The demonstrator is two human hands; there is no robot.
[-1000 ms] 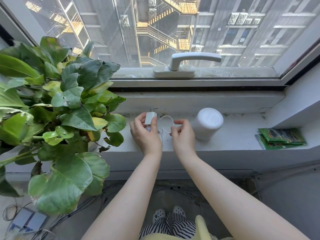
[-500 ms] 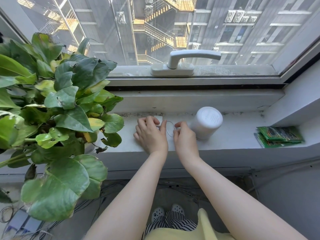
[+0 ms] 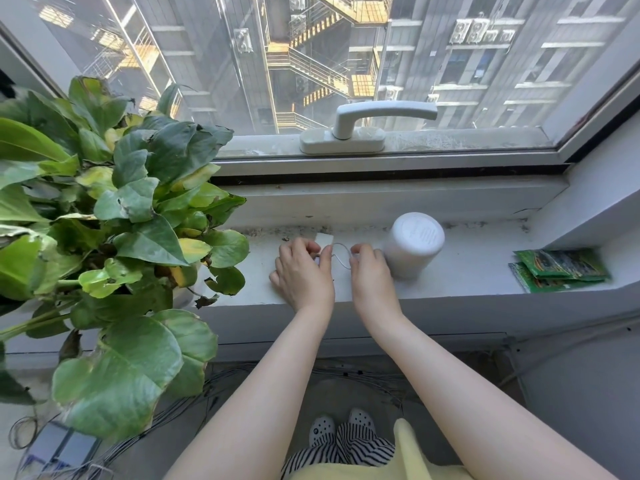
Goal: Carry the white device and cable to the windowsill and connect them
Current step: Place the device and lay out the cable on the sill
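head view: small white plug is pinched by left hand, thin cable pinched by right hand, on windowsill beside white device.

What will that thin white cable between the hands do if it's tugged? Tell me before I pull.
The cable arcs in a loose loop between the left hand and right hand, so it is probably floppy and light. A tug would likely just straighten it, then may drag the small white block it seems to join.

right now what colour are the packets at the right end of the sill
Green, with darker printed patterns; the packets show best in the head view.
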